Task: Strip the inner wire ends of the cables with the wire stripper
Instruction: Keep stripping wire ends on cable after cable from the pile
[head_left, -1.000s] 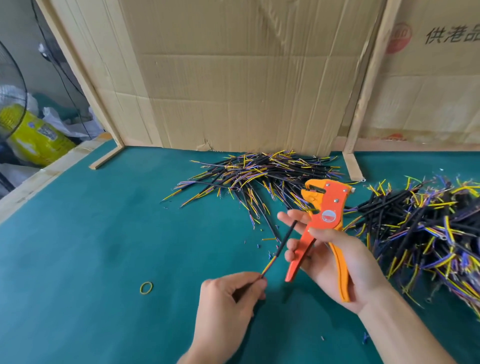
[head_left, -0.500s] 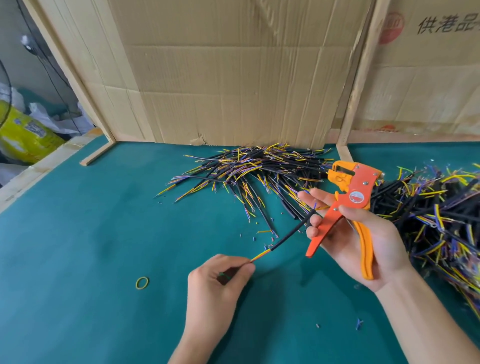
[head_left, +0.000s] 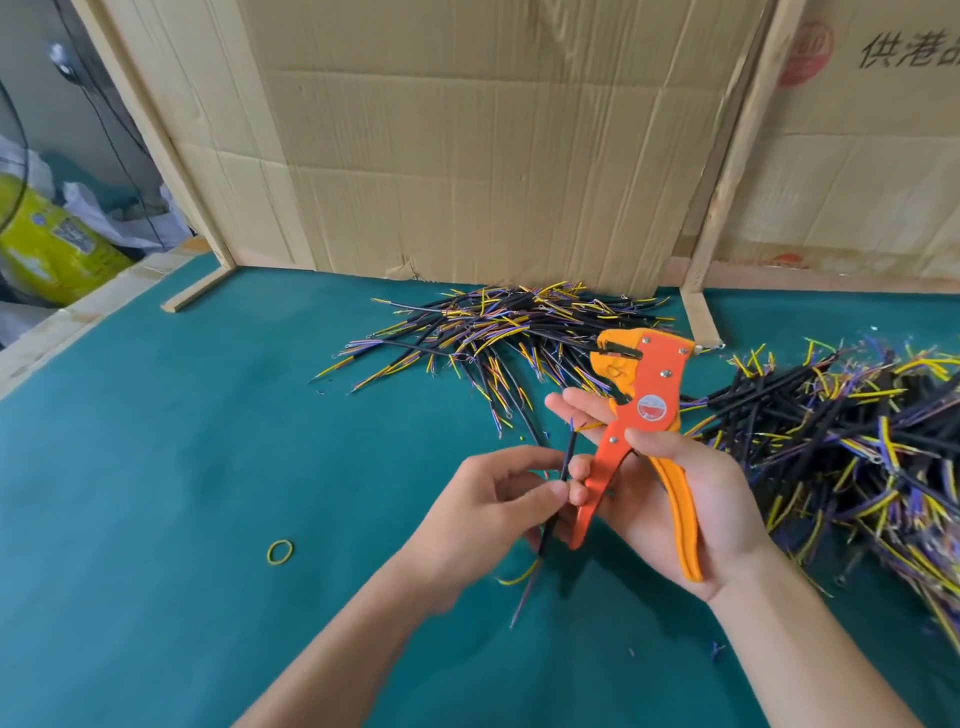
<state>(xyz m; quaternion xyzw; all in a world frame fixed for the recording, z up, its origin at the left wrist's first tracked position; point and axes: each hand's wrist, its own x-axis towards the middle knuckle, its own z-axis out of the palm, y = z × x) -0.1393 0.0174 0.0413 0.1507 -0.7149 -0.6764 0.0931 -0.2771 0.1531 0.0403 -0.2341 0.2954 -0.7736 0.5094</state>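
Left hand (head_left: 488, 506) pinched the upright black cable (head_left: 563, 478), axis twelve-to-six, stripper (head_left: 636, 415) gripped by right hand (head_left: 696, 499) at two o'clock.

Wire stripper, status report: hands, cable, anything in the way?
Right hand grips wire stripper. Left hand pinches one black cable, not yet in the tool's head. Nothing between them.

One view only — a wide-angle camera on the person's head, looking forward and down over the green counter (head_left: 156, 467). Both hands sit close under the lens, forearms entering from the bottom edge. The view faces a cardboard wall (head_left: 467, 156) at the counter's far edge — straight lines bow toward the frame edges.
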